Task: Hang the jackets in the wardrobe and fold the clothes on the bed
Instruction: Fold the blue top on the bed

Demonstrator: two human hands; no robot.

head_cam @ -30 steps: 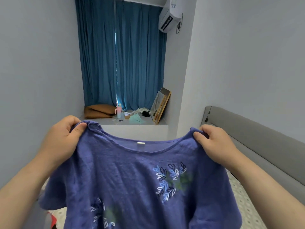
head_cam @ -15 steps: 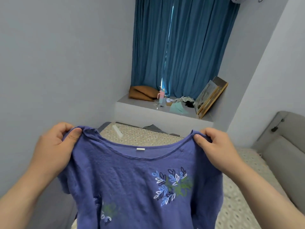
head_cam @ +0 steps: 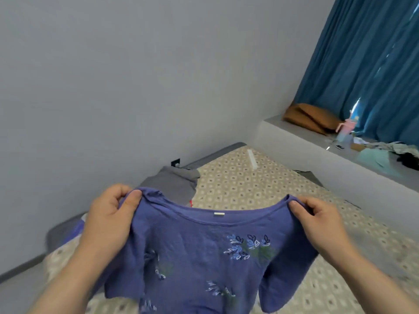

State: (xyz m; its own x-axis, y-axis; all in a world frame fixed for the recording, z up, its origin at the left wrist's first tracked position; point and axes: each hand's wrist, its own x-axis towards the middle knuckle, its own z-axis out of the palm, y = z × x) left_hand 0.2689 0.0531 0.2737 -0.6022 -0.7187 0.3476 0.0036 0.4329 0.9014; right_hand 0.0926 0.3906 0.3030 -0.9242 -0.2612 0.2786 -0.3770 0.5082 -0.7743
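Shirt (head_cam: 204,252) is up in the air over the bed (head_cam: 249,184), one blue tee with leaf prints, spread by its shoulders. Left hand (head_cam: 108,220) has a tight grip, thumb and curled fingers pinching one shoulder; right hand (head_cam: 317,223) pinches the other the same way. Both forearms reach forward, hands about level. One grey garment (head_cam: 174,182) lies crumpled on the bed behind.

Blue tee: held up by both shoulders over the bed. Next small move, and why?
Probably lower the blue tee flat onto the bare patterned bed ahead. The left hand and right hand each pinch a shoulder, so it hangs spread out and not yet folded. The grey garment lies further back on the left, which seems to leave room for folding.
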